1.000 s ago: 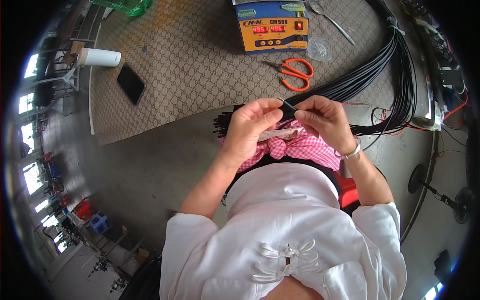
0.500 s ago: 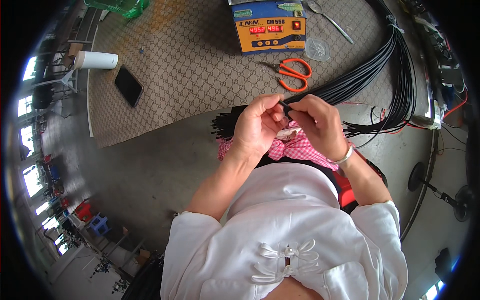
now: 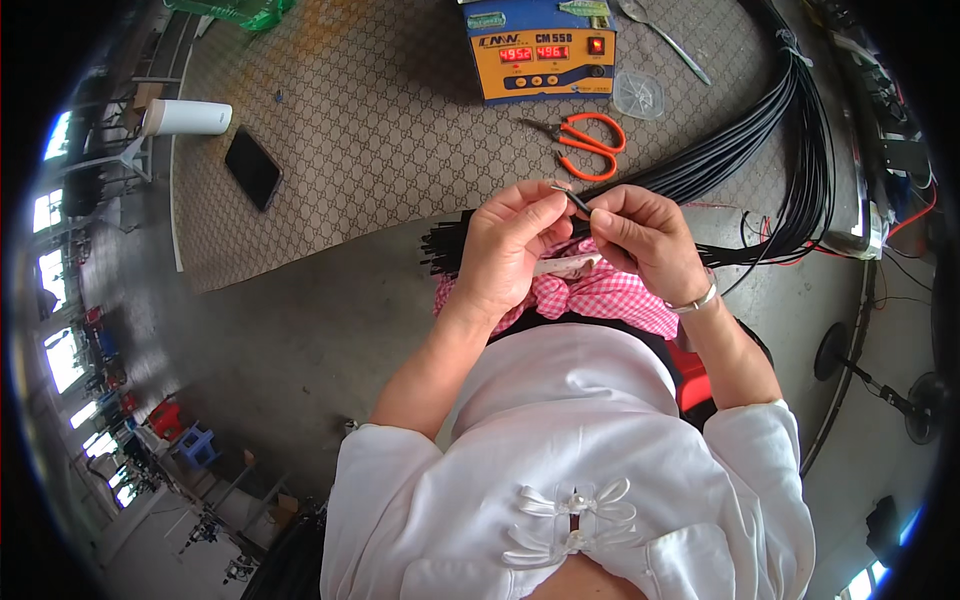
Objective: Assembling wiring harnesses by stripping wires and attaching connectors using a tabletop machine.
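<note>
Above my lap, at the table's near edge, both hands work on one thin black cable [image 3: 578, 203]. My left hand [image 3: 508, 245] pinches it near its end between thumb and fingers, where a small light tip shows. My right hand [image 3: 648, 240] grips the same cable a little farther along, thumb on top. Behind and beneath the hands runs a thick bundle of black cables [image 3: 715, 155], its cut ends bunched left of my left hand. Pink checked cloth [image 3: 625, 298] covers my lap below the hands.
Orange-handled scissors [image 3: 592, 148] lie just beyond my hands. Farther back stand a blue and yellow soldering station [image 3: 543, 60], a small clear dish [image 3: 638, 95] and a spoon [image 3: 668, 42]. On the left are a phone [image 3: 252, 168] and a white tumbler [image 3: 190, 117].
My right hand has turned and shifted slightly right, away from my left, so more of the cable shows between them. My left hand has moved slightly left and its thumb now lies along the cable.
</note>
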`<action>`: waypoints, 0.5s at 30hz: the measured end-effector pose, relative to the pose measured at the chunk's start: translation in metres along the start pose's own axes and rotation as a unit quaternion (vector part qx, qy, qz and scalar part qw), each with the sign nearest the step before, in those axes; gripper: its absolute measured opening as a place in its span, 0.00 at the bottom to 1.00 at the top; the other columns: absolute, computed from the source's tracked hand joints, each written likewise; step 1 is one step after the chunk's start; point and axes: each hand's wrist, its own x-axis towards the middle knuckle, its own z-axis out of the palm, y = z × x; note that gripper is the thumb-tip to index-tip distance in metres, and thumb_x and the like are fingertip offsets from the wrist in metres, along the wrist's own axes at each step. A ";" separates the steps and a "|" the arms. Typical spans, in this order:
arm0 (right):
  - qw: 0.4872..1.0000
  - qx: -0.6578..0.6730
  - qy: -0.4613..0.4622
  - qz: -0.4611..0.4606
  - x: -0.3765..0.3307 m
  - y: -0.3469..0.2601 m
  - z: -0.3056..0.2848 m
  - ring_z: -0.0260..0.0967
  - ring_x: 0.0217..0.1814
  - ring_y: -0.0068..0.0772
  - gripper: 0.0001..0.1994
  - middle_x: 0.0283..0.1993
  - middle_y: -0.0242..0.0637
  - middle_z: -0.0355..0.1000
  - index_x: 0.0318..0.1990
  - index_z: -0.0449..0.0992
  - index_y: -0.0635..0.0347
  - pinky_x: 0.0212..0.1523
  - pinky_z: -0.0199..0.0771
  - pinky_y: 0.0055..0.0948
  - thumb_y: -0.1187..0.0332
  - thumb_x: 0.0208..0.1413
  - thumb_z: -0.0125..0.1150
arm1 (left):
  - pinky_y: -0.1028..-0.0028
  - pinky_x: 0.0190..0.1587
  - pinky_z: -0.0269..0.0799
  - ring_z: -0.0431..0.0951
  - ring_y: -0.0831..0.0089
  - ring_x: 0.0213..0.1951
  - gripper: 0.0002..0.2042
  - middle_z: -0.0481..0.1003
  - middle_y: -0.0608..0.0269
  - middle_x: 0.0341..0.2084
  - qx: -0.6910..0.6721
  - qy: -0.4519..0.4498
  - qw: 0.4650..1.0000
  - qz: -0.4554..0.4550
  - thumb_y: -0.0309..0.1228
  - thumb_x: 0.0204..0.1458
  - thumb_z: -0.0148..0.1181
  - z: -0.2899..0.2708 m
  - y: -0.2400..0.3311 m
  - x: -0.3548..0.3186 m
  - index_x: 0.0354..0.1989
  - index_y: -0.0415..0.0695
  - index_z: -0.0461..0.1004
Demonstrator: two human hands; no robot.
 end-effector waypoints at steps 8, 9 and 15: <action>0.995 0.059 -0.045 0.063 0.002 -0.002 -0.006 0.55 0.16 0.14 0.07 0.21 0.29 0.65 0.32 0.71 0.64 0.15 0.51 0.14 0.68 0.53 0.56 | 0.81 0.32 0.68 0.71 0.79 0.27 0.04 0.73 0.62 0.25 0.176 -0.015 0.975 0.135 0.22 0.49 0.54 0.003 0.006 -0.003 0.33 0.37 0.73; 0.992 0.081 -0.053 0.082 0.002 -0.003 -0.006 0.54 0.16 0.14 0.07 0.22 0.30 0.65 0.32 0.72 0.64 0.15 0.50 0.14 0.68 0.53 0.56 | 0.81 0.33 0.67 0.70 0.79 0.27 0.04 0.73 0.62 0.25 0.155 -0.017 0.979 0.131 0.23 0.50 0.54 0.003 0.005 -0.003 0.33 0.37 0.73; 0.969 0.193 -0.085 0.125 0.005 0.000 -0.005 0.54 0.16 0.15 0.08 0.24 0.31 0.67 0.34 0.73 0.64 0.15 0.49 0.14 0.68 0.54 0.54 | 0.82 0.33 0.66 0.68 0.83 0.25 0.03 0.73 0.65 0.24 -0.090 -0.029 0.994 0.050 0.24 0.50 0.55 0.009 -0.009 0.002 0.32 0.40 0.72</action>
